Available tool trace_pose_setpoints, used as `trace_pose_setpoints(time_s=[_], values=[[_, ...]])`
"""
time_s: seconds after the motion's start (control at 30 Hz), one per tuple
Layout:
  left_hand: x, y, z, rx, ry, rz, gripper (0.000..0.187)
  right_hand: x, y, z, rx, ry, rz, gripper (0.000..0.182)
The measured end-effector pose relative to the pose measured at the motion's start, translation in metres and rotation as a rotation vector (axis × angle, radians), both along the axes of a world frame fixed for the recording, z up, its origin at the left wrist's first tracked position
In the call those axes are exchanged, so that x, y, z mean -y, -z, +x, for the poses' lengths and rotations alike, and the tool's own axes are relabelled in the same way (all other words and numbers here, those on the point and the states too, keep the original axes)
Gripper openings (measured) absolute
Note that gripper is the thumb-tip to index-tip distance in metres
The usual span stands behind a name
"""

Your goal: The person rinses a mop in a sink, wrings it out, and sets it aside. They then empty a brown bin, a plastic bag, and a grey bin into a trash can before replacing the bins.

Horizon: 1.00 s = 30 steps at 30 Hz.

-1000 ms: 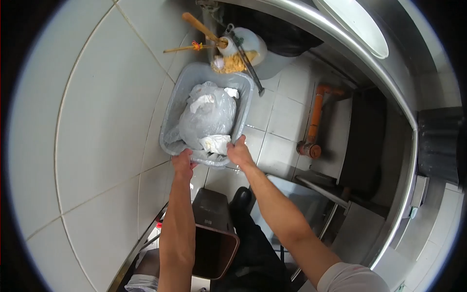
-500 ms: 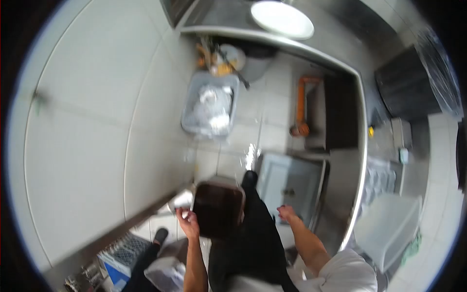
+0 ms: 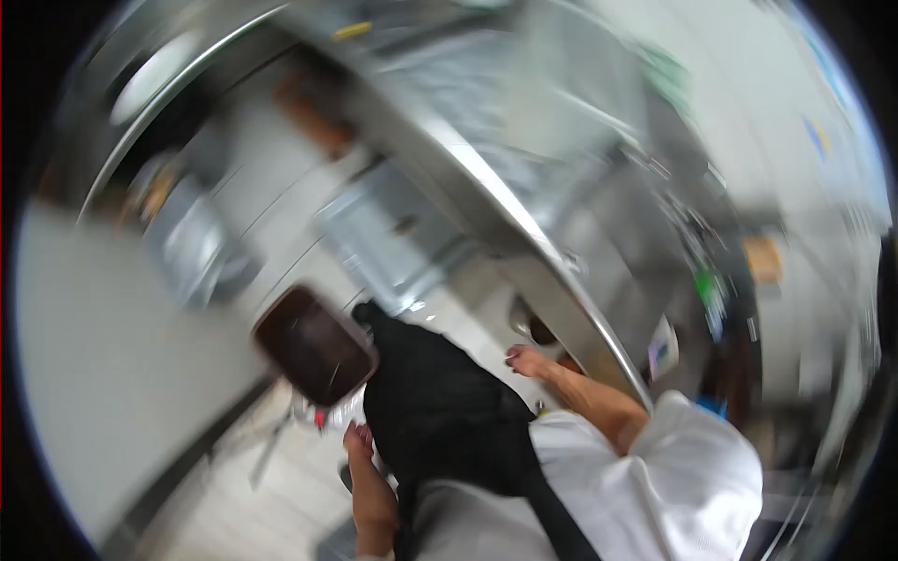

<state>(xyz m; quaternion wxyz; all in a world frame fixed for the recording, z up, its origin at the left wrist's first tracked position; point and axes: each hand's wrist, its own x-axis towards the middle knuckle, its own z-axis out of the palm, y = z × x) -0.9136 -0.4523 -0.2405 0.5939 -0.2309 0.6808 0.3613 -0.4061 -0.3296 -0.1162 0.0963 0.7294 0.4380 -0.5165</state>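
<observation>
My left hand (image 3: 356, 439) hangs low with its fingers curled, blurred, and nothing visible in it. Ahead of it is a dark brown rectangular container (image 3: 316, 344), open at the top. A gap shows between the hand and the container, and what supports the container is hidden. My right hand (image 3: 527, 361) is at my other side, fingers curled in a loose fist that appears empty. It is nearest to the steel counter (image 3: 524, 220), without touching it. My black apron (image 3: 440, 393) hangs between the two hands.
A shallow grey tub (image 3: 393, 229) sits on the floor under the counter. Farther left, a grey bin (image 3: 201, 243) holds clear plastic. A white plate (image 3: 154, 79) lies on the far counter. A pale wall (image 3: 103, 365) runs along the left. Much is blurred.
My view has turned to the right, so the counter and tub swing leftward across it. The brown container now appears farther from my left hand. The other person's leg has left view.
</observation>
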Motion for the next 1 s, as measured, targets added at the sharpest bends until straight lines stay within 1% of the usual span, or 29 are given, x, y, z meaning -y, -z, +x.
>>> trace_pose_setpoints(time_s=[0.03, 0.07, 0.13, 0.17, 0.2, 0.23, 0.27, 0.33, 0.37, 0.4, 0.47, 0.5, 0.53, 0.57, 0.6, 0.67, 0.7, 0.73, 0.77, 0.8, 0.87, 0.9, 0.93, 0.97, 1.0], values=[[-0.021, -0.017, 0.024, 0.004, 0.001, 0.030, 0.061, 0.028, -0.010, 0.023, -0.027, 0.034, -0.031, 0.046], [-0.050, -0.024, 0.055, -0.006, -0.024, 0.052, 0.066, 0.033, -0.040, 0.046, 0.029, -0.084, -0.034, 0.045], [-0.078, 0.012, 0.089, 0.089, -0.159, -0.019, 0.057, 0.069, -0.039, 0.105, 0.028, -0.351, -0.088, 0.047], [-0.080, 0.040, 0.095, 0.176, -0.248, 0.037, 0.052, 0.083, -0.043, 0.128, 0.042, -0.311, -0.075, 0.047], [-0.084, 0.050, 0.113, 0.256, -0.359, 0.086, 0.048, 0.092, -0.051, 0.151, 0.079, -0.266, -0.094, 0.049], [-0.099, 0.047, 0.016, 0.378, -0.363, -0.057, 0.038, 0.098, -0.100, 0.039, 0.184, -0.203, -0.134, 0.051], [-0.101, 0.043, 0.013, 0.380, -0.341, -0.054, 0.038, 0.105, -0.114, 0.037, 0.185, -0.181, -0.128, 0.051], [-0.110, 0.035, 0.014, 0.385, -0.225, 0.223, 0.036, 0.104, -0.135, 0.058, 0.043, 0.045, -0.069, 0.054], [-0.121, 0.031, 0.016, 0.244, -0.216, 0.200, 0.034, 0.105, -0.145, 0.067, 0.023, 0.113, 0.026, 0.052], [-0.138, 0.013, 0.019, 0.137, -0.234, 0.249, 0.032, 0.107, -0.153, 0.080, 0.006, 0.178, 0.119, 0.050], [-0.167, -0.022, 0.017, 0.046, -0.239, 0.341, 0.029, 0.113, -0.167, 0.104, -0.210, 0.414, 0.350, 0.038], [-0.180, -0.040, 0.007, 0.028, -0.220, 0.361, 0.029, 0.102, -0.200, 0.105, -0.275, 0.537, 0.299, 0.037], [-0.191, -0.054, 0.003, -0.033, -0.160, 0.442, 0.028, 0.090, -0.234, 0.112, -0.332, 0.650, 0.252, 0.035], [-0.201, -0.067, 0.007, -0.089, -0.104, 0.523, 0.027, 0.089, -0.235, 0.129, -0.414, 0.695, 0.327, 0.035], [-0.209, -0.087, 0.013, -0.210, -0.036, 0.503, 0.025, 0.086, -0.236, 0.145, -0.430, 0.699, 0.343, 0.035], [-0.221, -0.116, 0.026, -0.311, 0.000, 0.529, 0.024, 0.067, -0.237, 0.185, -0.493, 0.754, 0.305, 0.036], [-0.222, -0.134, 0.035, -0.330, -0.019, 0.535, 0.024, 0.054, -0.230, 0.204, -0.499, 0.745, 0.406, 0.032], [-0.218, -0.150, 0.047, -0.396, 0.008, 0.541, 0.023, 0.033, -0.223, 0.230, -0.515, 0.709, 0.397, 0.032], [-0.208, -0.170, 0.061, -0.470, 0.023, 0.538, 0.021, 0.006, -0.214, 0.254, -0.269, 0.522, 0.630, 0.032], [-0.198, -0.186, 0.074, -0.497, -0.025, 0.525, 0.021, -0.024, -0.202, 0.277, -0.031, 0.325, 0.859, 0.032], [-0.181, -0.214, 0.100, -0.834, -0.090, 0.355, 0.015, -0.096, -0.176, 0.328, 0.111, 0.295, 1.126, 0.036], [-0.173, -0.248, 0.122, -0.850, -0.147, 0.411, 0.014, -0.131, -0.192, 0.345, 0.103, 0.290, 1.134, 0.042], [-0.160, -0.272, 0.140, -0.864, -0.199, 0.466, 0.015, -0.170, -0.185, 0.370, 0.200, 0.224, 1.206, 0.045], [-0.150, -0.270, 0.125, -0.858, -0.230, 0.514, 0.017, -0.204, -0.178, 0.391, 0.294, 0.158, 1.280, 0.049], [-0.140, -0.302, 0.136, -0.939, -0.216, 0.417, 0.028, -0.228, -0.195, 0.400, 0.320, 0.192, 1.304, 0.052]])
